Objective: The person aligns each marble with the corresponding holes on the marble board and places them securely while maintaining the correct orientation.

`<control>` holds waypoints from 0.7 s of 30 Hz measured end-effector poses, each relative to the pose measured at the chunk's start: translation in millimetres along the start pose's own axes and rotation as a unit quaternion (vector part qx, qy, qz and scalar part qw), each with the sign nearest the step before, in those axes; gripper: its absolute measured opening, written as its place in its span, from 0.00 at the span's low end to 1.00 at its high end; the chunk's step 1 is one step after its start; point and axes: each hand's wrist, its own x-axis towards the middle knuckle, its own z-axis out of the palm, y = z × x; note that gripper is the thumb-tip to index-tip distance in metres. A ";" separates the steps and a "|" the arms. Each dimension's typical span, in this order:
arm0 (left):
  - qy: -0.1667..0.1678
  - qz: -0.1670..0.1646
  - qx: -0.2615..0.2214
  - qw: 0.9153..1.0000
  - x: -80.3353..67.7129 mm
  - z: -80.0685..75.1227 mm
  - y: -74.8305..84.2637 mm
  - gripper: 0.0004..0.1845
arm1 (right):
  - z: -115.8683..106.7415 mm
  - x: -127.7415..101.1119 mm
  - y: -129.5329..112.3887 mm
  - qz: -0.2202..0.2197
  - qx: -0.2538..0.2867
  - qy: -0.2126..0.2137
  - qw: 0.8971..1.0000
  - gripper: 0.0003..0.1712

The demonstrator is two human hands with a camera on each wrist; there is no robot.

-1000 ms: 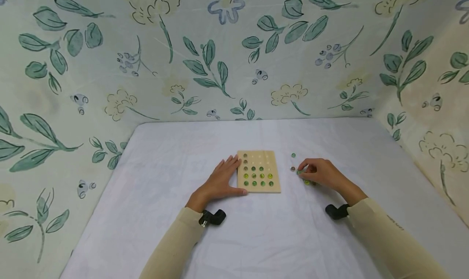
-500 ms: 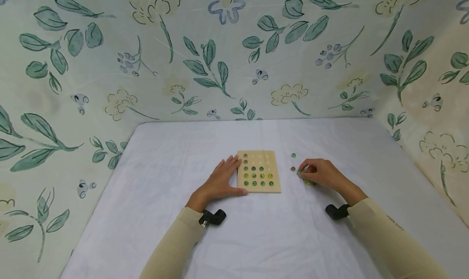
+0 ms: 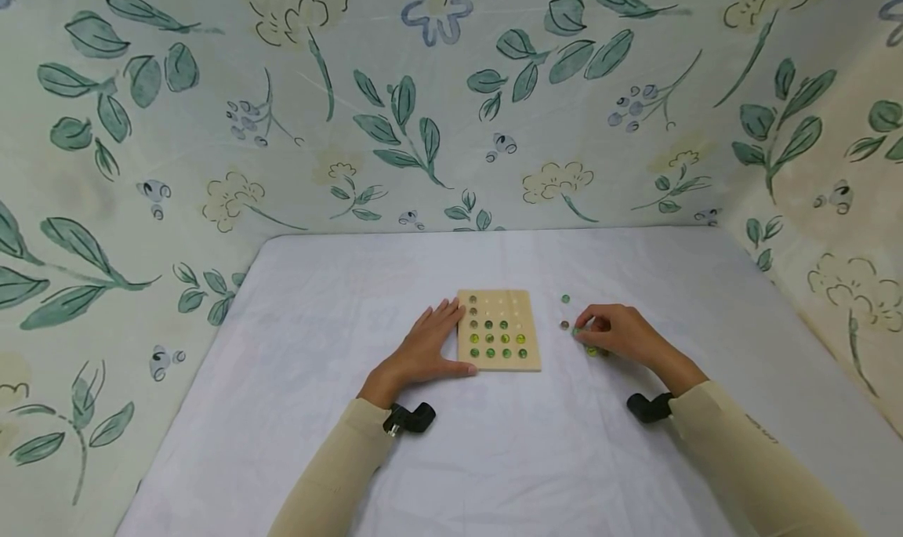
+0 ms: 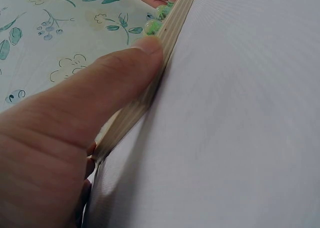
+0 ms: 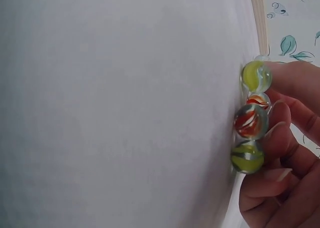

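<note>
A pale wooden board [image 3: 534,362] lies on the white cloth, with green, yellow-green and brownish marbles in part of its hollows. My left hand [image 3: 422,350] rests spread at its left side, fingertips on the left edge. In the left wrist view the thumb [image 4: 125,70] presses the front edge, near green marbles [image 4: 152,26]. Right of the board, my right hand [image 3: 621,337] pinches a green marble [image 3: 576,331] between thumb and forefinger. Beside its fingers, the right wrist view has yellow marbles [image 5: 247,157] and red-orange swirled marbles [image 5: 251,122]; the fingers partly hide this group.
Two loose marbles lie between board and right hand: a green one [image 3: 565,299] farther back and a brownish one [image 3: 564,325] nearer. White cloth [image 3: 508,458] covers the table. Leaf-patterned fabric [image 3: 451,129] rises behind and at both sides.
</note>
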 end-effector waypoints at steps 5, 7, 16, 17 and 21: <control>0.001 0.002 -0.003 1.000 0.0 0.2 -1.1 0.61 | -0.7 1.9 -4.1 0.007 0.001 -0.003 1.000 0.08; 0.002 0.004 -0.005 1.000 -0.2 0.2 -1.6 0.61 | -0.9 2.9 -5.8 0.008 0.003 -0.003 1.000 0.08; -0.004 0.003 -0.003 1.000 -0.9 -0.9 -0.3 0.61 | 1.4 7.2 -14.4 0.000 -0.002 0.006 1.000 0.06; -0.004 0.003 -0.004 1.000 -1.0 -1.0 -0.2 0.61 | 2.1 8.2 -15.3 -0.001 -0.003 0.006 1.000 0.06; -0.002 0.004 -0.005 1.000 -1.7 -1.8 0.1 0.61 | 4.1 12.7 -19.2 -0.007 -0.003 0.004 1.000 0.06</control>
